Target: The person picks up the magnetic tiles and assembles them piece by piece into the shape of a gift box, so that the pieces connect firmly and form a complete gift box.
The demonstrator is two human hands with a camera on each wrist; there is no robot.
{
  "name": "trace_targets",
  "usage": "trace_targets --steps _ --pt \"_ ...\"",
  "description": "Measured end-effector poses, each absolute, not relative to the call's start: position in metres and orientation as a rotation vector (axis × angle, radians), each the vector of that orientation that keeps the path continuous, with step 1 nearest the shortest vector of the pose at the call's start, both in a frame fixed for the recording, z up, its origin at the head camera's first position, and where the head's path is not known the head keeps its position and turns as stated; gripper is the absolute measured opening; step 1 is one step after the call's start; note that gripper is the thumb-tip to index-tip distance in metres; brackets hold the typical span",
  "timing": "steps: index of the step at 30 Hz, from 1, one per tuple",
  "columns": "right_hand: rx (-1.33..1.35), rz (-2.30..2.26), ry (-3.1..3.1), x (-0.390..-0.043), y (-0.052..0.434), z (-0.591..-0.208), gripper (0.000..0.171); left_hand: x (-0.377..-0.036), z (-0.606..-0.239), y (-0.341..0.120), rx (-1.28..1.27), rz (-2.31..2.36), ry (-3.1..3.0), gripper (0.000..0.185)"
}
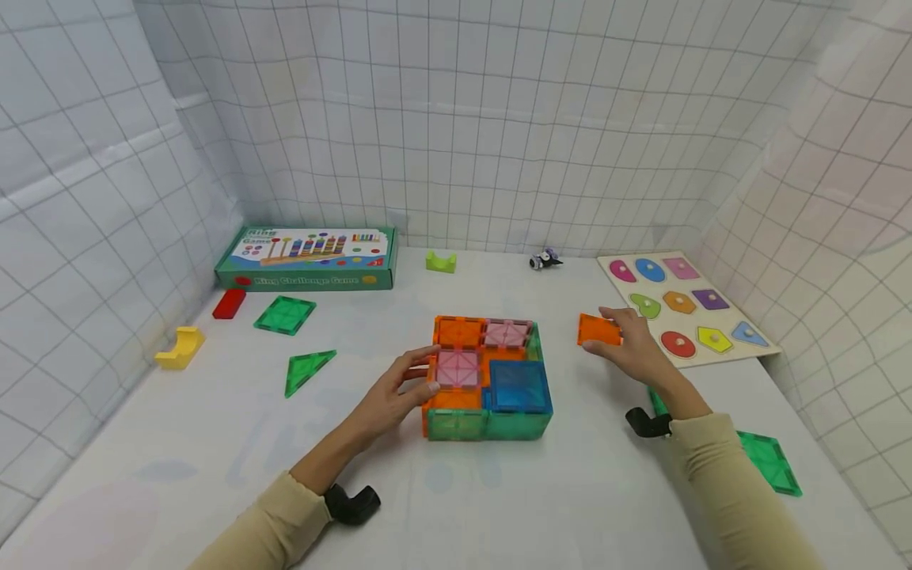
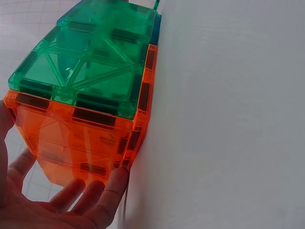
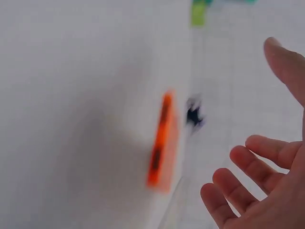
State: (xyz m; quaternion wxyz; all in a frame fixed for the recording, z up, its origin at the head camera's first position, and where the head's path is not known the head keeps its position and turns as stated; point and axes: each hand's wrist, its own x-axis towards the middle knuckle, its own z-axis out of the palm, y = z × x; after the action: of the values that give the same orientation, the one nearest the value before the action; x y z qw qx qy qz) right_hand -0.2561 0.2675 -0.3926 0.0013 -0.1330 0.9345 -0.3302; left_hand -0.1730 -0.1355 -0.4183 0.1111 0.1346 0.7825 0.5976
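A low box of magnetic tiles (image 1: 457,424) stands mid-table, with green walls at the front and orange on the left. Pink and orange squares and a large blue tile (image 1: 521,386) show on its top. My left hand (image 1: 390,398) rests on the box's left side; in the left wrist view, fingertips (image 2: 116,183) lie against the orange wall (image 2: 71,138). To the right of the box, my right hand (image 1: 634,348) is beside an orange tile (image 1: 598,329). The right wrist view shows this tile (image 3: 162,143) blurred and apart from the spread fingers (image 3: 228,186).
Green tiles (image 1: 285,315) lie on both sides of the table. A game box (image 1: 306,260), a lime piece (image 1: 440,262) and a small dark toy (image 1: 545,259) sit at the back. A shape puzzle board (image 1: 687,305) is behind my right hand. Yellow (image 1: 180,348) and red (image 1: 229,304) pieces are left.
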Motion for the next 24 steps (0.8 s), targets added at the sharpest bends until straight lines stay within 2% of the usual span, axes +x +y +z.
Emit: trace_targets --steps 7,12,18,24 --pt "-0.278 -0.647 2.944 -0.293 0.295 -0.409 0.092 -0.174 -0.420 -0.135 0.395 1.769 2.293 0.053" --pt "-0.285 -0.458 2.911 -0.307 0.299 -0.411 0.087 -0.174 -0.419 -0.134 0.399 1.773 2.286 0.054" --pt "-0.293 -0.465 2.907 -0.308 0.298 -0.410 0.082 -0.173 -0.419 -0.134 0.388 1.779 2.274 0.056" --pt "-0.389 -0.620 2.944 -0.296 0.290 -0.402 0.077 -0.173 -0.420 -0.135 0.382 1.775 2.276 0.054"
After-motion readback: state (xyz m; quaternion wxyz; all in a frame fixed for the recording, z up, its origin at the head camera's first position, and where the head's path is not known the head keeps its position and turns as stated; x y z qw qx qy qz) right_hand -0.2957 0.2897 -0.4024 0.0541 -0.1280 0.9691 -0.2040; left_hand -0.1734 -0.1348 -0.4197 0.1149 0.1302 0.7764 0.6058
